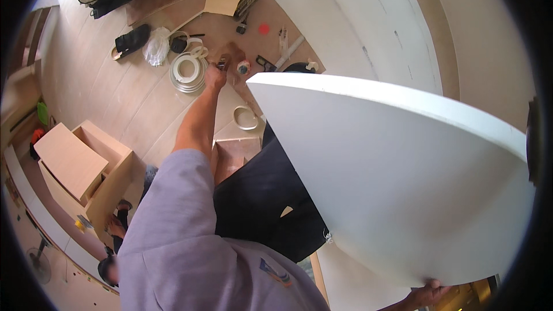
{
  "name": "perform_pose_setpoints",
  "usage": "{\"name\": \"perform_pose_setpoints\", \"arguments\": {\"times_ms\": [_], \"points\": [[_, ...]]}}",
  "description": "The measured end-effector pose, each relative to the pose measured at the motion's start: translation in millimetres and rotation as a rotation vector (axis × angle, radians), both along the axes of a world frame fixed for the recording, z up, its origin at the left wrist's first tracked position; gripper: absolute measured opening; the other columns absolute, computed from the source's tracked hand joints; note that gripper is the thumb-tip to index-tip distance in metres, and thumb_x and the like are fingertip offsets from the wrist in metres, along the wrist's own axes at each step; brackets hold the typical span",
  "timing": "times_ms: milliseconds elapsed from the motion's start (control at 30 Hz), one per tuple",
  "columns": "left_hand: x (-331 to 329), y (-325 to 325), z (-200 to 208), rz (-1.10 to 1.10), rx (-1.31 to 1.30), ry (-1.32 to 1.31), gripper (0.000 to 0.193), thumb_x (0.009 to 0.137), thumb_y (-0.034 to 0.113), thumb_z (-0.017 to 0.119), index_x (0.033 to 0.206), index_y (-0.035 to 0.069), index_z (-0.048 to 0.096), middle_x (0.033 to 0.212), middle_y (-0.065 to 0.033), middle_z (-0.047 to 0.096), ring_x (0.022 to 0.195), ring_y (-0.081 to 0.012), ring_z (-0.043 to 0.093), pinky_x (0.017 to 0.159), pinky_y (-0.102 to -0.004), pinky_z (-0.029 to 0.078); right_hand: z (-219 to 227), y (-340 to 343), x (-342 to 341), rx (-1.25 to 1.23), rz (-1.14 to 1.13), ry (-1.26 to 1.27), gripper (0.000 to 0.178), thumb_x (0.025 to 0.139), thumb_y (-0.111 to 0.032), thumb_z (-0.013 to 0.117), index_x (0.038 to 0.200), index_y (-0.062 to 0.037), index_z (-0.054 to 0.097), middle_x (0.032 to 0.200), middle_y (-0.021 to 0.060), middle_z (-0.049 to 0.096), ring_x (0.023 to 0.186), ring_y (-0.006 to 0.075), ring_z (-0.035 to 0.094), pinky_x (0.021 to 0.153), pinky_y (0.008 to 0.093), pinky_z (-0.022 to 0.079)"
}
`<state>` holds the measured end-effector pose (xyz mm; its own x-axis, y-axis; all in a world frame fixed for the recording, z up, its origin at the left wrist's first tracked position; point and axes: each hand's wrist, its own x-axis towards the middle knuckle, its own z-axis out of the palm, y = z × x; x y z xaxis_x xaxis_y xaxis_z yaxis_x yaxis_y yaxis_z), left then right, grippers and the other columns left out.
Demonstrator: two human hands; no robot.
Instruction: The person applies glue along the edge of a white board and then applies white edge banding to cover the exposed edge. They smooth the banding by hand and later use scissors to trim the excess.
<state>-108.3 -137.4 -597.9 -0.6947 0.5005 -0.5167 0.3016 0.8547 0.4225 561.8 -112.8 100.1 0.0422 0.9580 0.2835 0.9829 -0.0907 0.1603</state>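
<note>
A large white panel (pixel 391 150) slants across my right side. My right hand (pixel 429 294) is closed on its lower edge, fingertips over the rim; most of that hand is hidden behind the panel. My left arm reaches forward to the floor. My left hand (pixel 216 76) is closed round a small tool (pixel 223 63) with a metallic part, its kind not clear. Left of that hand lie coiled rolls of pale edge strip (pixel 188 80). On its right stands a small container (pixel 243 68) with a light label.
Ahead are a cardboard box (pixel 250 3), a black shoe (pixel 132 41), a plastic bag (pixel 156 47) and a loose strip coil (pixel 246 118). A wooden drawer box (pixel 98 161) stands left, beside another person's hand (pixel 115 227). Another white panel (pixel 357 29) lies far right.
</note>
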Motion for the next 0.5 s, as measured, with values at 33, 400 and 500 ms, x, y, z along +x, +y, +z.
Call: {"name": "perform_pose_setpoints", "arguments": {"times_ms": [33,400,500], "points": [[0.9,11.9,6.1,0.001,-0.012,-0.015,0.041,0.085,0.026,0.073,0.112,-0.003,0.064,0.106,-0.0294,0.07,0.106,-0.0455,0.066,0.091,-0.051,0.052,1.3,-5.9,6.3,0.012,-0.038,-0.205,0.063,0.097,-0.053,0.063,0.122,0.0046,0.056,0.122,0.0302,0.061,0.109,0.0427,0.063,0.089,0.0581,0.052],[36.0,-4.2,-10.9,-0.114,0.128,0.033,0.063,0.079,0.017,0.076,0.137,0.006,0.054,0.139,-0.0264,0.052,0.129,-0.0473,0.051,0.106,-0.051,0.045,-4.4,1.6,1.9,0.171,0.139,-0.122,0.041,0.103,-0.035,0.06,0.109,0.0047,0.058,0.101,0.0206,0.064,0.09,0.033,0.062,0.074,0.0439,0.055],[55.1,-0.6,-23.6,-0.101,0.346,0.075,0.07,0.075,0.018,0.082,0.139,0.01,0.054,0.14,-0.0236,0.052,0.128,-0.0467,0.051,0.106,-0.0496,0.046,-2.1,-1.1,44.4,0.15,0.2,-0.093,0.038,0.102,-0.032,0.063,0.113,0.0047,0.06,0.105,0.0213,0.066,0.096,0.0329,0.063,0.081,0.0445,0.054]]}}
